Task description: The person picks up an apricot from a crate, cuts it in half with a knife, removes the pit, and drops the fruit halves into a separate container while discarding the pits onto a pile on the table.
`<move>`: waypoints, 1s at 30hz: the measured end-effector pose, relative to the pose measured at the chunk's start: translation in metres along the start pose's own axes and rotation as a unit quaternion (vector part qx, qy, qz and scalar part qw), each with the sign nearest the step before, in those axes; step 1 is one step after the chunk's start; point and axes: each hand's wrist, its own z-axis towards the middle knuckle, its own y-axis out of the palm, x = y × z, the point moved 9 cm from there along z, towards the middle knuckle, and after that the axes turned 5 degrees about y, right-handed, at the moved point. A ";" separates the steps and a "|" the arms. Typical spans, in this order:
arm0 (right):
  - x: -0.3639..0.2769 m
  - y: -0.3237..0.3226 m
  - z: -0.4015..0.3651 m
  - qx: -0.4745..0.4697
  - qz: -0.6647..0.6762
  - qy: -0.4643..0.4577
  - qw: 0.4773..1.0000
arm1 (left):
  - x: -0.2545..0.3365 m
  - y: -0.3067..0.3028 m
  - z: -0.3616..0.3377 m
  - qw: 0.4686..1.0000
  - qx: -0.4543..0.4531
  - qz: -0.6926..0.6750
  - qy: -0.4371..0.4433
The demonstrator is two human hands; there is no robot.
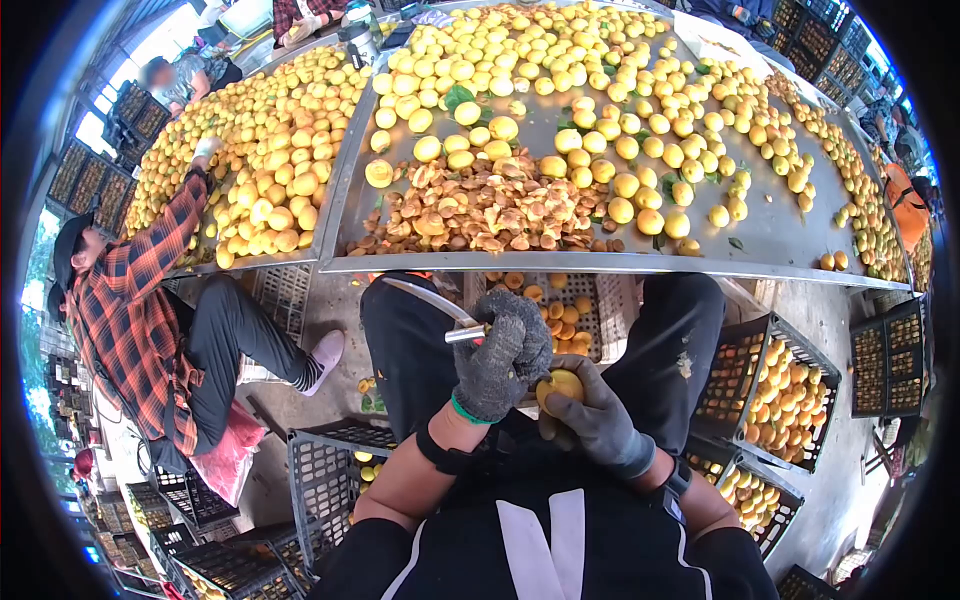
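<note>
My left hand (502, 352), in a dark grey knit glove, is closed around a knife (428, 301). Its curved blade points up and to the left, away from my body, and a shiny metal part shows beside the fist. Close by on the right, my right hand (602, 418) wears a smoother grey glove and grips a yellow apricot (562, 388) between thumb and fingers. Both hands are over my lap, below the edge of the metal table (600, 262). On the table ahead lies a heap of brownish cut pieces (480, 208), with many whole apricots (480, 50) behind it.
Between my knees, a crate (615, 300) holds orange fruit. Fruit-filled black crates (785, 400) stand at my right, another crate (325, 490) at my left. On the left a person in a plaid shirt (150, 290) reaches over the fruit. More people sit around the table.
</note>
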 end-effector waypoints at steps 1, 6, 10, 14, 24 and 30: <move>0.002 -0.001 0.000 -0.005 0.000 0.001 1.000 | 0.000 -0.002 -0.001 1.000 0.021 0.015 0.008; 0.003 0.002 0.000 0.025 -0.005 -0.054 0.998 | -0.003 -0.007 -0.003 0.997 0.072 -0.040 -0.001; -0.009 0.003 -0.002 0.059 -0.135 -0.160 0.976 | -0.008 -0.010 -0.005 0.989 0.128 -0.076 -0.020; -0.012 0.000 -0.004 0.007 -0.133 -0.165 0.977 | -0.008 -0.015 -0.005 0.988 0.137 -0.056 -0.037; -0.011 0.005 -0.003 0.049 -0.213 -0.141 0.966 | -0.018 -0.018 -0.012 0.972 0.214 0.020 -0.095; -0.027 0.004 -0.006 0.063 -0.352 -0.313 0.880 | -0.015 -0.019 -0.012 0.975 0.207 -0.013 -0.083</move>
